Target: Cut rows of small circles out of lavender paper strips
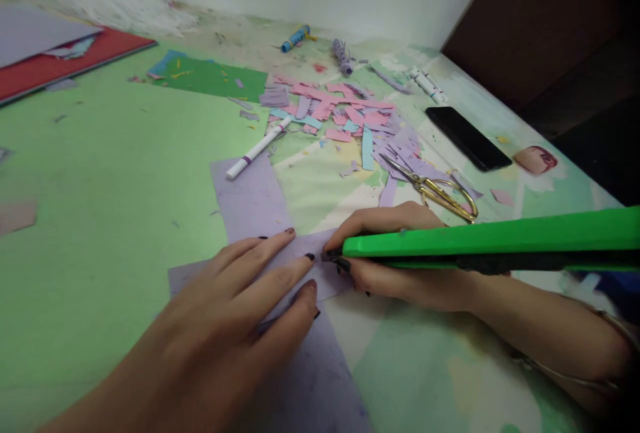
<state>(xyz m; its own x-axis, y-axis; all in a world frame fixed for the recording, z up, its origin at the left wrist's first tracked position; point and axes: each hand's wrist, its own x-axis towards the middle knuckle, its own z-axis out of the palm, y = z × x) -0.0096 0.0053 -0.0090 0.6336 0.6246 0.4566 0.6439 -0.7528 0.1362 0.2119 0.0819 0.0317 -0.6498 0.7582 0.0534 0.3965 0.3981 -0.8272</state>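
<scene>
Lilac paper (333,281) beneath left hand (225,316) laid open, right hand (400,284) clamped around green tool (490,238).

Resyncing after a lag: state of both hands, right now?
Left hand: open, fingers spread, resting on light-purple rectangular paper strip.
Right hand: closed, holding a long, bright-green, dark-tipped tool.

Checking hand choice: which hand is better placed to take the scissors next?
Probably the right hand: it's nearer the scissors, though busy with the green tool; the left hand lies on purple paper.
</scene>
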